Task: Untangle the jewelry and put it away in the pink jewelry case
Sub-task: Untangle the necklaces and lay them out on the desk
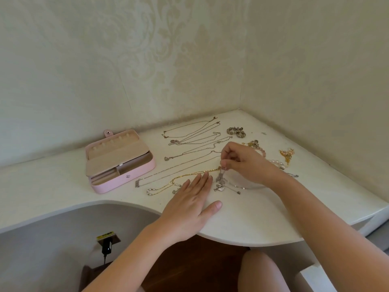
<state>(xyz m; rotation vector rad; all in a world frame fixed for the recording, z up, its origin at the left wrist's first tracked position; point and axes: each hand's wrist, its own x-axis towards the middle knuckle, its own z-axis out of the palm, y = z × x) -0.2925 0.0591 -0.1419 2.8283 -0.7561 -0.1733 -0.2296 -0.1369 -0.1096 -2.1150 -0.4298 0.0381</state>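
Gold chain [189, 174] lies mid-table, right of the open pink case [120, 161]. Right hand [242, 159] pinches what looks like its clasp end, probably to tease it free. Left hand [189, 201] flat, fingers straight, pinning the chain down. Sorted necklaces [189, 135] lie beyond.

A corner of a private home, apparently a bedroom or dressing nook: cream damask wallpaper [168, 60] covers both walls, which meet above a built-in white surface [242, 224] with a curved knee cut-out. Necklaces [189, 135] lie spread out beside an open pink jewelry case [120, 161], with beaded bracelets [235, 131] toward the corner. Below, a dark polished wooden floor [189, 260] shows, and a black plug [107, 247] sits at a low socket.
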